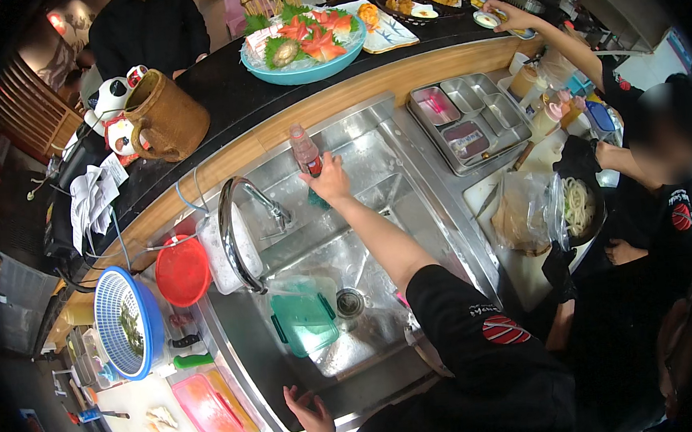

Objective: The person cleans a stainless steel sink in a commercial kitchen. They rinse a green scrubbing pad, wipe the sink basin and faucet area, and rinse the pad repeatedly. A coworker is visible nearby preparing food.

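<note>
My right hand [330, 178] reaches over the stainless steel sink [382, 310] and grips a clear bottle with a red label [304, 146] at the sink's back ledge. Fingers apart and holding nothing, my left hand [312, 416] hangs by the sink's front left edge. Inside the basin lies a clear plastic box with a green rim [305, 324], left of the drain [350, 303]. A curved chrome faucet [226, 224] arches over the left side. Beneath my right hand, a small dark green thing is mostly hidden.
A blue colander [149, 326], red bowl [183, 275], green-handled knife [193, 361] and cutting board [132, 423] stand left. A sashimi bowl [305, 68] and brown mug [177, 119] line the counter. At right, a co-worker's black-gloved hands [575, 155] hold a noodle pan [593, 223].
</note>
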A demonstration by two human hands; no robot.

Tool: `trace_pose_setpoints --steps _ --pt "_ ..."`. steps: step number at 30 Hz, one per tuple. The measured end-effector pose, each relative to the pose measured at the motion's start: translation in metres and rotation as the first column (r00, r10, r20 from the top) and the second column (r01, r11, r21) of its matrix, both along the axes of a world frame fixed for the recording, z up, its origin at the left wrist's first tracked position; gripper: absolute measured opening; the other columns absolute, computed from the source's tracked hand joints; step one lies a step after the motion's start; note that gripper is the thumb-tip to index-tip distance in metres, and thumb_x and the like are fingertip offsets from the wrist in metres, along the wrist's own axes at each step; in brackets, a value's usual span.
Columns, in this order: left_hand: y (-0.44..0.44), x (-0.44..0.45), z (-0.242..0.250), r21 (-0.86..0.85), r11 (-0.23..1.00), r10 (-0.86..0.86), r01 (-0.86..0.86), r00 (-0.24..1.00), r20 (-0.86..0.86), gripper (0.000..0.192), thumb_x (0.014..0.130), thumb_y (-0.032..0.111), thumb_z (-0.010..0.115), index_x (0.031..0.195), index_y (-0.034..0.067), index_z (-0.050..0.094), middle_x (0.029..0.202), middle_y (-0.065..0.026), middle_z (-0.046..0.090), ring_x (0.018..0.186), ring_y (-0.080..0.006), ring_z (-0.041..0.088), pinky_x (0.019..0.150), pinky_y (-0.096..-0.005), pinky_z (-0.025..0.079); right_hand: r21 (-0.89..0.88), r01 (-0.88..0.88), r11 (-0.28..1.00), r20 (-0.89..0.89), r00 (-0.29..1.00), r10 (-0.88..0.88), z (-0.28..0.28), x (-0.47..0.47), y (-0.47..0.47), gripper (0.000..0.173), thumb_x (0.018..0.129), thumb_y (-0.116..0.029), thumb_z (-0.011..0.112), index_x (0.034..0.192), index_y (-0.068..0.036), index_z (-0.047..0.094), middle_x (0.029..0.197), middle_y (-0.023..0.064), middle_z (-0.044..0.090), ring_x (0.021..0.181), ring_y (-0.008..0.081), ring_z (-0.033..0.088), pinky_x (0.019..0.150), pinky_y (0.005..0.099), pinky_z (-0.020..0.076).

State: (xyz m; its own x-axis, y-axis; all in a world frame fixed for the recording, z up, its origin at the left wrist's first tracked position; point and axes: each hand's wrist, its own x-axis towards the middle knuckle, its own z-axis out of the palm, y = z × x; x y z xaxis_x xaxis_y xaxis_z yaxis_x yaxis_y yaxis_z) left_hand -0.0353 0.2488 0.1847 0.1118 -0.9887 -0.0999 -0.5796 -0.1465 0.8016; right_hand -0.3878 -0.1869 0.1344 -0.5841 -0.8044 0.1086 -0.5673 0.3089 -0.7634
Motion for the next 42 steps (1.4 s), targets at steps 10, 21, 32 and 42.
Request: trace_pose_setpoints --steps 10,21,32,42 --pt "-0.031 -0.008 0.003 0.019 0.990 -0.137 0.137 0.990 0.024 0.082 0.083 -0.011 0.060 0.155 0.003 0.023 0.136 -0.0224 0.047 0.101 -0.0262 0.063 0.087 -0.0362 0.052 -0.096 0.149 0.984 0.106 0.985 -0.139 -0.018 -0.001 -0.016 0.060 0.080 -0.040 0.080 0.121 -0.010 0.049 0.113 0.0218 0.056 0.103 0.0451 0.062 0.083 0.0534 0.0532" --pt "-0.006 -0.012 0.001 0.132 0.984 -0.125 0.122 0.992 0.010 0.083 0.083 -0.006 0.063 0.155 0.005 0.022 0.138 -0.0209 0.050 0.104 -0.0286 0.065 0.090 -0.0390 0.053 -0.040 0.332 0.943 0.005 0.943 -0.332 -0.020 -0.085 -0.013 0.065 0.081 -0.040 0.080 0.123 -0.002 0.048 0.120 0.0256 0.054 0.109 0.0445 0.060 0.089 0.0524 0.0517" --pt "-0.030 -0.019 0.002 0.085 0.984 -0.152 0.155 0.988 -0.037 0.082 0.085 -0.002 0.065 0.155 0.002 0.022 0.135 -0.0217 0.051 0.105 -0.0291 0.064 0.093 -0.0392 0.051 -0.227 0.084 0.970 -0.077 0.992 -0.104 -0.056 -0.059 0.019 0.052 0.078 -0.040 0.080 0.106 0.000 0.062 0.106 0.0228 0.063 0.103 0.0413 0.062 0.089 0.0484 0.0496" --pt "0.002 0.013 -0.021 0.154 0.988 0.020 -0.010 0.997 -0.068 0.083 0.085 -0.007 0.060 0.157 0.005 0.020 0.138 -0.0196 0.049 0.102 -0.0232 0.063 0.091 -0.0364 0.051 0.087 0.495 0.864 0.405 0.775 -0.485 -0.016 -0.161 -0.018 0.091 0.065 -0.062 0.084 0.112 0.014 0.064 0.116 0.0328 0.066 0.110 0.0429 0.064 0.096 0.0466 0.0495"
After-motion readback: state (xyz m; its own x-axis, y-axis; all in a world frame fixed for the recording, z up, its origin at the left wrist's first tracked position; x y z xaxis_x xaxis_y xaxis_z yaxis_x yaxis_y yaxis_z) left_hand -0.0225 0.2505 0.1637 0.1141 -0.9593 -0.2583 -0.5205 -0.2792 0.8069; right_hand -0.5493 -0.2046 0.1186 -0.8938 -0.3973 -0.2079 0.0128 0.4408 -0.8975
